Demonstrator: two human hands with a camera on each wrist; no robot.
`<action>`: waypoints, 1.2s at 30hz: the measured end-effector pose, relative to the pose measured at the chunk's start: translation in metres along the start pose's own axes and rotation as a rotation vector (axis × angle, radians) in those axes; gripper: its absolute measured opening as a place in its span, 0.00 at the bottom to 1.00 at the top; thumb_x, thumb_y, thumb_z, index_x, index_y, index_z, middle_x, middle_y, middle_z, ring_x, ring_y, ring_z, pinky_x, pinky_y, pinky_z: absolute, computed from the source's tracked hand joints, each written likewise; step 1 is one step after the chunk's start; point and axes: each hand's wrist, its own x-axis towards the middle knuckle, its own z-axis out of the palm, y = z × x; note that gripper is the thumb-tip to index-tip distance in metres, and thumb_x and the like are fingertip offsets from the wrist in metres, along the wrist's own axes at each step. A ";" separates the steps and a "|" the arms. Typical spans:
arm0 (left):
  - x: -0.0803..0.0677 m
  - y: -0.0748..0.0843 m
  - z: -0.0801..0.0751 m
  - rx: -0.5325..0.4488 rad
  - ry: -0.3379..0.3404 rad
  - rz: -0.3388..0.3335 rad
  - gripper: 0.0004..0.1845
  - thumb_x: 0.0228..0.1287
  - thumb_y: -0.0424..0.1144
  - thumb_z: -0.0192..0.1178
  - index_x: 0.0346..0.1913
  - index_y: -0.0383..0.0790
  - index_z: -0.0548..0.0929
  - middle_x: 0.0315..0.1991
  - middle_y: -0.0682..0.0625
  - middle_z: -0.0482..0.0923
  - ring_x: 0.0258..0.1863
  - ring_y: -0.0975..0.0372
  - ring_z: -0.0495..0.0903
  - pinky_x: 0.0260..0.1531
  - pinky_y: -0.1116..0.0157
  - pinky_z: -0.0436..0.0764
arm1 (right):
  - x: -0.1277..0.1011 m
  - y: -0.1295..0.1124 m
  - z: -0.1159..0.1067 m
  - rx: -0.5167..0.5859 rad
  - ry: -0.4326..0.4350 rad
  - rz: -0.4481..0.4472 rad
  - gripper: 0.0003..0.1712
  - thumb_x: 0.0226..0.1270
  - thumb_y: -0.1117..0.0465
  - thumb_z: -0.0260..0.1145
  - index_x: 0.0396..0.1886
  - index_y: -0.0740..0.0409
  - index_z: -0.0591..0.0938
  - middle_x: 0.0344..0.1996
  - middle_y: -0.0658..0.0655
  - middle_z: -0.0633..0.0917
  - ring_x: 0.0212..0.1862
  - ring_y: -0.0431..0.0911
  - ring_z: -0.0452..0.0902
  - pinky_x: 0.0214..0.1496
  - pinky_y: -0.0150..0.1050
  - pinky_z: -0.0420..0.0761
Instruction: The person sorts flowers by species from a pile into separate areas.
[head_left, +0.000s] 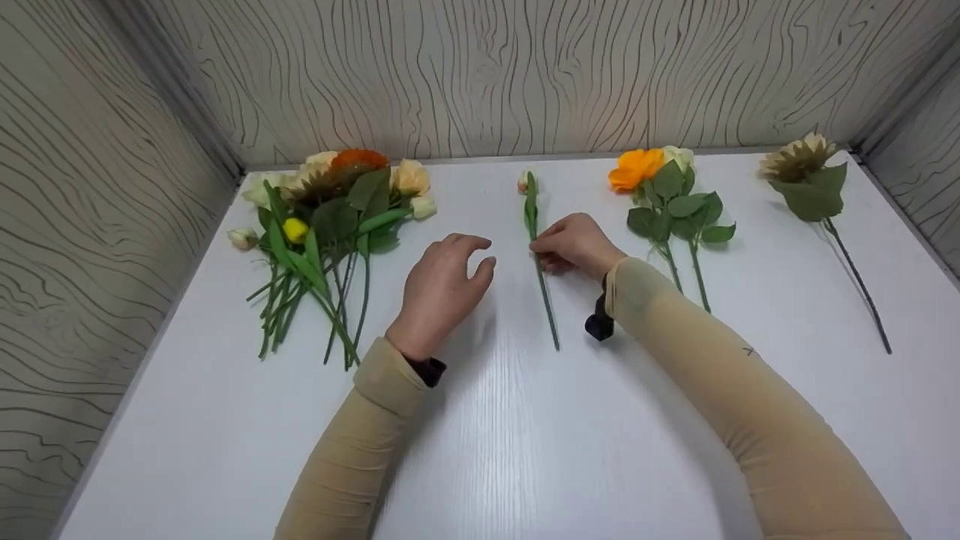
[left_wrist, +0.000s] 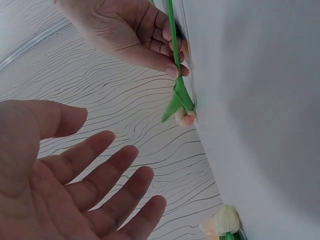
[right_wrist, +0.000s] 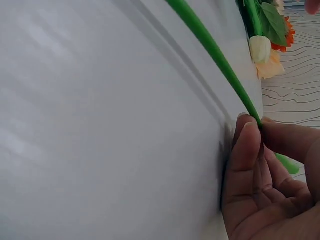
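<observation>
A single tulip (head_left: 531,196) with a long green stem (head_left: 546,296) lies on the white table (head_left: 525,450), its small pale bud (left_wrist: 185,118) pointing to the back wall. My right hand (head_left: 574,244) pinches the stem (right_wrist: 215,52) about a third of the way down, thumb and fingers curled round it (left_wrist: 170,52). My left hand (head_left: 442,289) hovers just left of the stem with fingers relaxed and spread (left_wrist: 100,185), holding nothing.
A loose bunch of mixed flowers (head_left: 330,217) lies at the back left. An orange flower with a white one (head_left: 664,191) lies right of my right hand, and a faded sunflower (head_left: 806,169) at the far right. Patterned walls enclose three sides.
</observation>
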 end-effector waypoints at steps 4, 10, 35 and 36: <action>0.000 0.000 0.002 0.001 -0.014 0.001 0.16 0.76 0.44 0.60 0.58 0.42 0.86 0.57 0.48 0.83 0.56 0.52 0.80 0.53 0.55 0.80 | 0.003 0.000 0.004 -0.044 0.032 -0.009 0.15 0.70 0.61 0.72 0.48 0.68 0.85 0.29 0.56 0.86 0.27 0.42 0.81 0.34 0.34 0.85; 0.000 -0.001 0.005 0.008 -0.051 -0.013 0.16 0.76 0.45 0.60 0.58 0.42 0.86 0.56 0.48 0.83 0.56 0.54 0.80 0.54 0.56 0.80 | 0.003 0.002 0.008 -0.089 0.060 -0.045 0.14 0.68 0.62 0.72 0.46 0.68 0.83 0.30 0.58 0.86 0.27 0.43 0.81 0.34 0.35 0.86; 0.003 -0.054 -0.013 0.044 -0.109 -0.128 0.14 0.76 0.41 0.59 0.53 0.38 0.88 0.48 0.45 0.86 0.47 0.53 0.83 0.48 0.54 0.82 | -0.029 0.001 0.006 -0.180 0.040 -0.219 0.16 0.73 0.54 0.68 0.51 0.60 0.79 0.42 0.60 0.84 0.40 0.50 0.82 0.44 0.41 0.85; 0.002 -0.061 -0.019 0.045 -0.106 -0.146 0.14 0.76 0.41 0.59 0.53 0.38 0.87 0.48 0.45 0.86 0.47 0.53 0.83 0.48 0.53 0.81 | -0.032 0.000 0.008 -0.202 0.036 -0.244 0.16 0.73 0.54 0.68 0.51 0.60 0.79 0.42 0.60 0.84 0.40 0.51 0.81 0.44 0.41 0.84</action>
